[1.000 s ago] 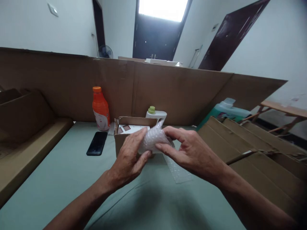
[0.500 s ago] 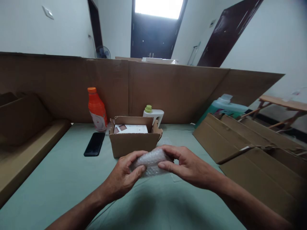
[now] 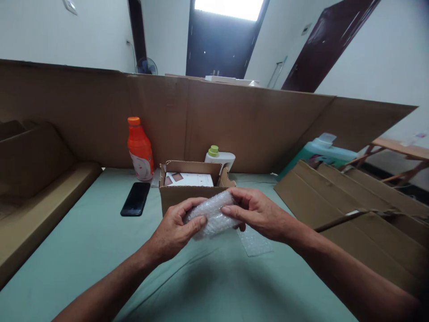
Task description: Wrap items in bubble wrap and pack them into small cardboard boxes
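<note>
A bundle of clear bubble wrap (image 3: 214, 218) is held up between my two hands; what it wraps, if anything, cannot be made out. My left hand (image 3: 181, 226) is closed on its left end, thumb on the near face. At the right end my right hand (image 3: 256, 212) grips it between thumb and fingers. Just behind stands an open cardboard box (image 3: 174, 195) with a white printed box (image 3: 196, 180) inside. Below my right hand a flat sheet of bubble wrap (image 3: 256, 243) lies on the green cloth (image 3: 208, 281).
Left of the box lie a black phone (image 3: 136, 199) and an orange bottle (image 3: 140, 150). Behind it stands a white bottle with a green cap (image 3: 219, 156). Cardboard boxes (image 3: 311, 197) and a teal liquid jug (image 3: 321, 152) are on the right. A cardboard panel (image 3: 234, 116) spans the back.
My hands have raised the bubble wrap bundle slightly and tilted its right end up. More of the flat sheet shows beneath my right hand. The camera view has shifted a little.
</note>
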The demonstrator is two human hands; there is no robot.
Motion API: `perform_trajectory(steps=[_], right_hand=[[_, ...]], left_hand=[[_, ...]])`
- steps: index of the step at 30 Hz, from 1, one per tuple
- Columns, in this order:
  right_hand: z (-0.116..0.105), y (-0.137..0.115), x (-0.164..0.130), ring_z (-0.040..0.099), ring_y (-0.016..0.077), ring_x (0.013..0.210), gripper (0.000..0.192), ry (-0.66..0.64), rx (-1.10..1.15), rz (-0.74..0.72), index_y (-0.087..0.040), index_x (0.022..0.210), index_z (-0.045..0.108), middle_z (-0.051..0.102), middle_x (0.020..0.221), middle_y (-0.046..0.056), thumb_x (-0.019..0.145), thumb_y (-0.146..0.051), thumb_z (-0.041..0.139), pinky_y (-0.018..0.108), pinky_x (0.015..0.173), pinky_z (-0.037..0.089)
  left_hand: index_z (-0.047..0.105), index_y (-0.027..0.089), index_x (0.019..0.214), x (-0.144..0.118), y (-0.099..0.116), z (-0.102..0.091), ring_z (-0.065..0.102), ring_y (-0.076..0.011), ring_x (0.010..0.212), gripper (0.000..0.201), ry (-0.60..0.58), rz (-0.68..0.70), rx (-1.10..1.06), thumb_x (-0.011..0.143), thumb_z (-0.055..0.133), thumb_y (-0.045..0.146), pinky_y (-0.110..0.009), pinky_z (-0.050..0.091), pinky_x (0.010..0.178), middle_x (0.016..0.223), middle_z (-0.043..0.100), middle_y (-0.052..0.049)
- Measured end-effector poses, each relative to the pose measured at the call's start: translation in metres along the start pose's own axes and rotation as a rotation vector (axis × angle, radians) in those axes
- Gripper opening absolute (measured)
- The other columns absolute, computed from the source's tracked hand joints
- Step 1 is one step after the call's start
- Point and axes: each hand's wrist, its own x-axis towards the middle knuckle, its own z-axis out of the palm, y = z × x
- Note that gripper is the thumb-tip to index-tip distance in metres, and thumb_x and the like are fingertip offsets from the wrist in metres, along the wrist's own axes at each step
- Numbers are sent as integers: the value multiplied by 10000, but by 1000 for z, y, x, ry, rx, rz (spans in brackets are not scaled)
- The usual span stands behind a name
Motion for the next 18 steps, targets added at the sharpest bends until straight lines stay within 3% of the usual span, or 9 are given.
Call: perform_trajectory(steps=[3, 6, 9, 12, 15, 18], right_hand=[[-12, -8, 7, 536, 98, 568, 387, 61, 49, -38, -150, 855, 624, 584, 687, -15, 790, -513, 744, 219, 476, 483], [-32, -12, 18, 544, 99, 571, 389, 206, 82, -103, -142, 898, 653, 618, 730, 4, 771, -490, 770, 221, 473, 486], [-50, -9, 35, 559, 111, 581, 422, 336, 95, -110, -139, 930, 664, 644, 770, 27, 729, -490, 782, 229, 461, 477], [-60, -1, 52, 555, 117, 574, 416, 405, 38, -54, -140, 900, 651, 645, 767, 38, 701, -487, 765, 238, 454, 471], [-64, 1, 65, 570, 125, 564, 289, 455, -201, 52, -140, 874, 635, 659, 761, 58, 788, -414, 662, 245, 466, 473], [-63, -5, 75, 662, 176, 686, 211, 412, -796, 216, -140, 908, 669, 713, 825, 94, 869, -311, 552, 263, 571, 506]], left_hand=[[617, 188, 1283, 3, 0, -6, 669, -219, 1035, 436, 98, 73, -15, 888, 662, 366, -323, 554, 868, 1208, 704, -96], [563, 221, 1348, 7, 2, -14, 663, -210, 1067, 446, 231, 154, 70, 932, 612, 376, -349, 540, 924, 1187, 699, -81], [544, 225, 1354, 17, 1, -23, 641, -218, 1106, 419, 354, 291, 347, 949, 574, 328, -400, 508, 974, 1195, 687, -81], [585, 179, 1272, 29, -3, -29, 610, -263, 1141, 355, 364, 470, 732, 931, 571, 275, -471, 458, 1007, 1211, 683, -113], [633, 171, 1147, 35, -10, -29, 636, -275, 1047, 232, 278, 506, 1013, 936, 562, 237, -470, 451, 939, 1108, 721, -109], [657, 184, 1037, 37, -16, -27, 660, -256, 958, 183, 238, 523, 1130, 946, 506, 135, -441, 436, 878, 998, 743, -83]])
